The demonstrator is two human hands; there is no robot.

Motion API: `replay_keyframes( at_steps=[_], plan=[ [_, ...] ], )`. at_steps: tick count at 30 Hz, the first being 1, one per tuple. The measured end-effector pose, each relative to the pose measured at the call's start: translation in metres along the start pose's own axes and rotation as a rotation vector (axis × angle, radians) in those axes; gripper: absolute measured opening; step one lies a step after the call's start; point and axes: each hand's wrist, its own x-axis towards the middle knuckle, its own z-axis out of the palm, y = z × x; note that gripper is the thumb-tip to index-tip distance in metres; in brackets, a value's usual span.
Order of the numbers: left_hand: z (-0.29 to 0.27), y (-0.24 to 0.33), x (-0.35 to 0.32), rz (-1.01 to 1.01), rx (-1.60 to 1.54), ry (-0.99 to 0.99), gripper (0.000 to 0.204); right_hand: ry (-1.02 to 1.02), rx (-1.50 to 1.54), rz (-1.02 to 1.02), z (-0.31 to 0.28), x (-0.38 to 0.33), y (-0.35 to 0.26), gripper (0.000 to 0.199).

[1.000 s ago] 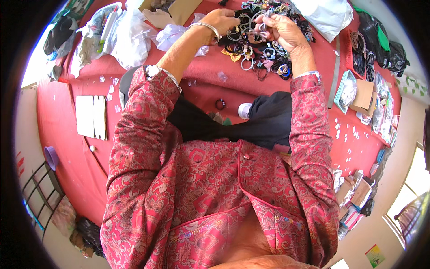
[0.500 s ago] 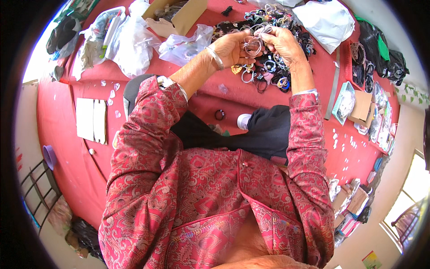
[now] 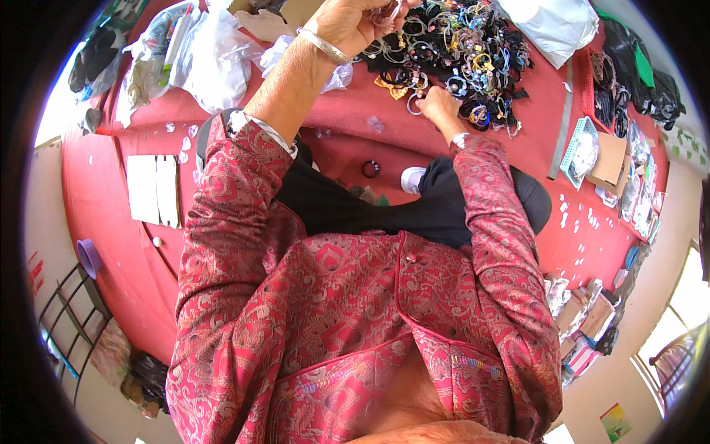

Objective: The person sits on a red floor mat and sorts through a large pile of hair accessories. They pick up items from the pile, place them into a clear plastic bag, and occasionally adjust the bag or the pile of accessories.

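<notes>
A large pile of hair ties (image 3: 481,55), black and mixed colours with small charms, lies on the red cloth ahead of me. Raised at the pile's far left side, my left hand (image 3: 344,26) is closed around a few pale pinkish-grey hair ties (image 3: 383,18). My right hand (image 3: 441,106) reaches down to the pile's near edge, thumb and fingers pinched at a light grey hair tie (image 3: 413,104). A yellow bow (image 3: 392,86) lies just left of those fingers.
Plastic bags (image 3: 218,63) and an open cardboard box (image 3: 266,22) stand at the far left. A white bag (image 3: 551,29), a turquoise basket (image 3: 580,152) and a brown carton (image 3: 610,159) are to the right. A dark beaded ring (image 3: 370,169) lies between my legs.
My hands have parted. The left moved up and away, keeping the pale hair ties; the right let go of them and came down to the pile's near edge.
</notes>
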Motion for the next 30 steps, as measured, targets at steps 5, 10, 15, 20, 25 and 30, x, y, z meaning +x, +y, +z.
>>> replay_keyframes(
  at_steps=[5, 10, 15, 20, 25, 30],
  plan=[
    [-0.010, 0.002, 0.001, 0.003, -0.058, -0.065, 0.018, 0.083, 0.068, 0.119, 0.005, 0.004, -0.008, 0.030],
    [-0.017, -0.002, 0.007, -0.044, -0.016, -0.211, 0.009, 0.051, 0.066, 0.076, 0.002, 0.004, 0.006, 0.040],
    [-0.017, -0.002, 0.005, -0.039, 0.039, 0.044, 0.015, 0.091, 0.094, 0.073, -0.034, 0.023, 0.010, 0.040],
    [-0.009, -0.002, 0.008, -0.065, 0.031, 0.084, 0.019, 0.322, 0.345, -0.038, -0.047, 0.076, 0.078, 0.025],
    [-0.015, 0.005, 0.009, -0.029, 0.004, 0.141, 0.019, 0.043, 0.846, 0.040, -0.086, 0.049, 0.052, 0.017],
    [-0.009, 0.015, 0.002, -0.016, 0.036, 0.186, 0.016, -0.223, 1.079, 0.036, -0.050, 0.049, 0.020, 0.016]
  ],
)
